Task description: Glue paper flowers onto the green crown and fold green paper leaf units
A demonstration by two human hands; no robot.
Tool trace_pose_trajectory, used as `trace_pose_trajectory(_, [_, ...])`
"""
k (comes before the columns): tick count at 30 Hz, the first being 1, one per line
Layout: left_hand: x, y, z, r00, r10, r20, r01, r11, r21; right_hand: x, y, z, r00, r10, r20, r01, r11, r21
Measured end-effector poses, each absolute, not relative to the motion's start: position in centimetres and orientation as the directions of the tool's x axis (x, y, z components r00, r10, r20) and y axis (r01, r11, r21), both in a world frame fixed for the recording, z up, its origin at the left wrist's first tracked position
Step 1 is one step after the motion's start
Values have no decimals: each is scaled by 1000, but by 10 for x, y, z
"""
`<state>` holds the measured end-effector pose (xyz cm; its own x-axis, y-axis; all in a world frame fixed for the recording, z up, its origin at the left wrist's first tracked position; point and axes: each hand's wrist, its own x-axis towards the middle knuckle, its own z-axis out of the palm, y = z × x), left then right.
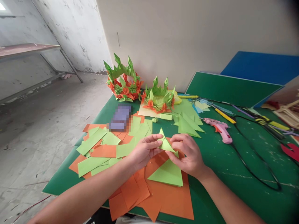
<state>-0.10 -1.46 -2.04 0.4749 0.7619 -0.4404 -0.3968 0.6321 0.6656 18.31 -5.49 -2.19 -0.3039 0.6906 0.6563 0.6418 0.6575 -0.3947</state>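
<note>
My left hand (148, 148) pinches a small folded triangle of light green paper (165, 143) between thumb and fingers, its point upward. Close by on the right, my right hand (187, 153) is half curled, thumb and fingers apart, around the triangle's lower right corner. Its thumb lies at the paper's lower edge; whether it presses there I cannot tell. Below the hands, a larger folded green paper triangle (169, 172) rests on a sheet of orange paper (174, 199).
Green and orange paper strips (98, 165) lie at left beside a blurred purple object (121, 117). Two folded-paper crowns (126, 88) (160, 99) stand behind. On the right are a pink glue gun (220, 129) with a black cord, a yellow cutter (225, 115) and red-handled scissors (291, 151).
</note>
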Motion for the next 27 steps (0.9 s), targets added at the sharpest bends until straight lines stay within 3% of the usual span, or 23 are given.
trace_pose_trajectory(6, [0, -15, -19, 432, 826, -362, -290, 507, 812, 182, -57, -21, -313, 745, 589, 586, 640, -497])
trace_pose_trajectory(19, [-2, -15, -22, 456, 839, -296, -221, 429, 876, 179, -55, -23, -290, 798, 528, 490, 598, -635])
trace_pose_trajectory(27, [-3, -17, -25, 355, 909, -219, -74, 261, 962, 179, -54, -25, -252, 840, 480, 473, 540, -697])
